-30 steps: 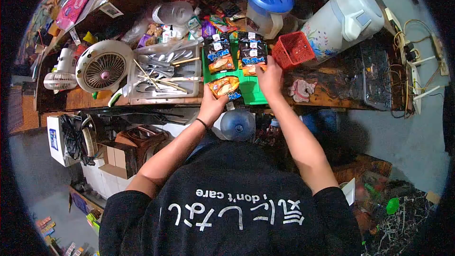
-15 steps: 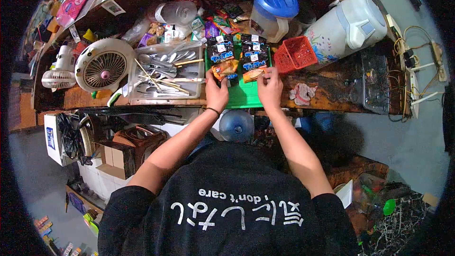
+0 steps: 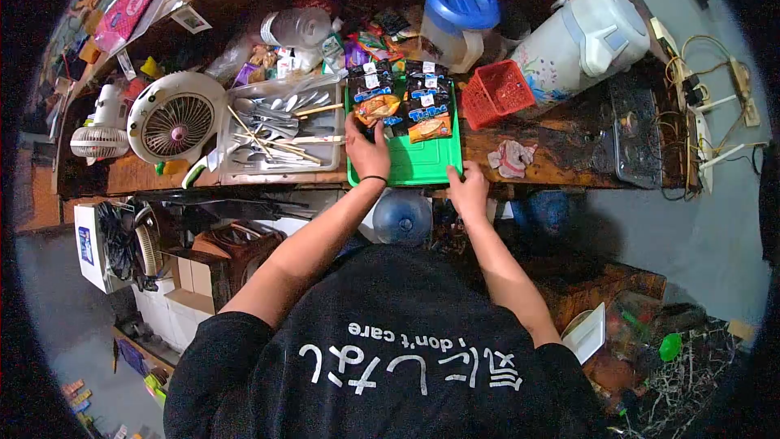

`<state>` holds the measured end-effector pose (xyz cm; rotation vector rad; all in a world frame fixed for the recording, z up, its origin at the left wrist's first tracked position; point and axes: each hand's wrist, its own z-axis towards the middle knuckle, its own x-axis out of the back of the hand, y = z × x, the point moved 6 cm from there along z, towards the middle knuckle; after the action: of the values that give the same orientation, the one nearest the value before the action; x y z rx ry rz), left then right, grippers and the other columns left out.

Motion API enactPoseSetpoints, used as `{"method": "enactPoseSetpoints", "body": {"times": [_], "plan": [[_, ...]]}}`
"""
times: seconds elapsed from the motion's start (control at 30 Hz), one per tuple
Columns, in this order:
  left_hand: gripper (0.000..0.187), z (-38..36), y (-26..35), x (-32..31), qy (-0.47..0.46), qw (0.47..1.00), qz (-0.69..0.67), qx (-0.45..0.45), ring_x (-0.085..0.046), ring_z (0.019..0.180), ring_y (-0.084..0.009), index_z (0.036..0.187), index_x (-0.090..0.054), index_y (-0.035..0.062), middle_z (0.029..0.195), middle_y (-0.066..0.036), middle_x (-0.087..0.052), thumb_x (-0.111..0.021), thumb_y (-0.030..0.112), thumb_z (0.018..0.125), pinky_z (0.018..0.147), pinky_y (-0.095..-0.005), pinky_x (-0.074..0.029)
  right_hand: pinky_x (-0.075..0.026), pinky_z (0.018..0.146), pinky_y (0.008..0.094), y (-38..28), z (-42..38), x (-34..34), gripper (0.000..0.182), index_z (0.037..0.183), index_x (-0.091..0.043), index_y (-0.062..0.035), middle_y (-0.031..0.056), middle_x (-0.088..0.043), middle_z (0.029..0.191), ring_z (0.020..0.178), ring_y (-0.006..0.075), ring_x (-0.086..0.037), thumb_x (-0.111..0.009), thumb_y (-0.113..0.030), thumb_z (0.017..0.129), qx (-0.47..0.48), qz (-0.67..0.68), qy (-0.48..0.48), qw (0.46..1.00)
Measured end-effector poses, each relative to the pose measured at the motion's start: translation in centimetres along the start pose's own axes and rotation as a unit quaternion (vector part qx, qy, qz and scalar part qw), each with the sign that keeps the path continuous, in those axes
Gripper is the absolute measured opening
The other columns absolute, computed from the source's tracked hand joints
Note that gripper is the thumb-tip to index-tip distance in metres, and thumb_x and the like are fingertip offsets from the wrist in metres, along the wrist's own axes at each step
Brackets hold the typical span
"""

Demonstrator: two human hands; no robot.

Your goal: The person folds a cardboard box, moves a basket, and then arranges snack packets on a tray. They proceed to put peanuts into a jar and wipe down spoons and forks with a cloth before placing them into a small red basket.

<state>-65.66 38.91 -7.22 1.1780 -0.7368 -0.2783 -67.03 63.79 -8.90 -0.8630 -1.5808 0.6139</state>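
A green tray [image 3: 422, 167] lies at the table's front edge, holding two columns of black Tic Tac snack packets [image 3: 427, 97]. At the near end of the right column is an orange snack packet [image 3: 429, 129]. My left hand [image 3: 367, 150] is closed on the lower edge of another orange snack packet [image 3: 377, 107] at the near end of the left column. Its fingertips are partly hidden by the packet. My right hand [image 3: 469, 189] pinches the tray's near right corner.
Left of the tray stands a clear cutlery box [image 3: 280, 164], then a white fan [image 3: 176, 118]. To the right are a red basket [image 3: 497, 93], a large flask [image 3: 581, 41] and a crumpled cloth [image 3: 512, 159]. A blue-lidded jug [image 3: 459, 28] stands behind.
My right hand has left the right column's orange packet and come down to the tray's near right corner. My left hand stays at the left column's orange packet. The view has shifted slightly.
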Motion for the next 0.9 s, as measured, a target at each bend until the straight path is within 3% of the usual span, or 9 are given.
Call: {"method": "enactPoseSetpoints", "body": {"times": [0.03,0.17,0.23,0.37,0.47,0.5,0.6,0.67,0.9], "plan": [[0.059,-0.2,0.0,0.0,0.0,1.0,-0.001,-0.003,-0.054,0.109,-0.0404,0.13,-0.039,-0.0058,0.117,-0.027,-0.056,-0.067,0.013,0.081,0.096,-0.0432,-0.04,-0.052,0.056,0.03,0.1,-0.2,-0.7,0.034,0.11,-0.054,0.0069,0.0169,-0.065,0.085,0.07,0.0201,-0.068,-0.064,-0.016,0.087,-0.062,0.07,-0.08,0.992],[0.08,-1.8,-0.6,0.4,-0.023,0.996,0.088,-0.02,-0.038,0.126,-0.0426,0.142,-0.022,-0.0058,0.134,-0.031,-0.04,-0.068,0.013,0.079,0.108,-0.0411,-0.029,-0.058,0.058,0.0305,1.2,-0.2,-1.6,0.028,0.111,-0.052,0.0118,0.0177,-0.063,0.089,0.07,0.0243,-0.068,-0.058,-0.003,0.088,-0.101,0.238,-0.092,0.962],[0.081,-3.6,0.6,1.3,-0.095,0.983,0.116,-0.108,-0.034,0.128,-0.0445,0.143,-0.02,-0.0068,0.137,-0.032,-0.036,-0.067,0.013,0.079,0.109,-0.041,-0.028,-0.059,0.06,0.0308,1.8,-0.3,-1.7,0.029,0.111,-0.051,0.0127,0.0179,-0.063,0.089,0.072,0.0244,-0.068,-0.058,-0.002,0.088,-0.094,0.242,-0.097,0.961],[0.058,-7.1,3.1,6.3,-0.149,0.955,0.102,-0.237,-0.044,0.116,-0.04,0.132,-0.043,0.0019,0.123,-0.023,-0.047,-0.065,0.011,0.08,0.1,-0.0437,-0.035,-0.06,0.064,0.0318,3.0,-1.0,-1.1,0.028,0.112,-0.051,0.0134,0.0175,-0.063,0.09,0.076,0.0232,-0.067,-0.056,-0.001,0.088,-0.087,0.252,-0.101,0.958],[0.045,-7.9,2.4,9.2,-0.094,0.971,0.135,-0.171,-0.046,0.112,-0.0353,0.122,-0.05,0.004,0.116,-0.02,-0.048,-0.066,0.012,0.08,0.097,-0.0434,-0.037,-0.06,0.065,0.0316,2.7,-2.7,0.3,0.025,0.11,-0.053,0.0123,0.0172,-0.063,0.09,0.076,0.0226,-0.066,-0.055,-0.001,0.089,-0.084,0.26,-0.097,0.957],[0.049,-7.9,1.1,9.7,-0.112,0.983,0.109,-0.094,-0.045,0.112,-0.0359,0.125,-0.047,0.0045,0.116,-0.021,-0.047,-0.066,0.014,0.081,0.098,-0.0427,-0.036,-0.06,0.065,0.0316,2.9,-3.2,0.7,0.025,0.11,-0.053,0.0123,0.0172,-0.063,0.09,0.076,0.0226,-0.066,-0.055,-0.001,0.089,-0.083,0.26,-0.101,0.957],[0.052,-8.5,-1.5,10.1,-0.123,0.986,0.103,-0.046,-0.049,0.111,-0.038,0.129,-0.041,0.0035,0.117,-0.022,-0.051,-0.064,0.017,0.084,0.095,-0.0428,-0.04,-0.061,0.064,0.0336,3.7,-4.9,2.2,0.023,0.107,-0.054,0.0128,0.0172,-0.063,0.086,0.072,0.0226,-0.066,-0.052,0.004,0.086,-0.08,0.26,-0.091,0.958],[0.054,-9.1,-1.7,9.0,-0.261,0.965,0.023,0.019,-0.056,0.108,-0.0372,0.133,-0.036,0.0029,0.116,-0.023,-0.057,-0.061,0.019,0.088,0.092,-0.0425,-0.044,-0.061,0.064,0.0332,4.1,-6.1,3.3,0.023,0.107,-0.054,0.0127,0.0168,-0.063,0.086,0.073,0.0223,-0.066,-0.052,0.003,0.086,-0.08,0.247,-0.09,0.962],[0.05,-10.4,-1.2,8.7,-0.3,0.952,-0.05,0.04,-0.059,0.107,-0.0276,0.133,-0.04,0.0021,0.115,-0.021,-0.06,-0.06,0.018,0.089,0.09,-0.0361,-0.046,-0.06,0.063,0.0314,3.1,-9.3,7.5,0.025,0.111,-0.052,0.0126,0.0149,-0.063,0.084,0.073,0.0209,-0.066,-0.054,0.0,0.089,-0.084,0.239,-0.094,0.963]]}}
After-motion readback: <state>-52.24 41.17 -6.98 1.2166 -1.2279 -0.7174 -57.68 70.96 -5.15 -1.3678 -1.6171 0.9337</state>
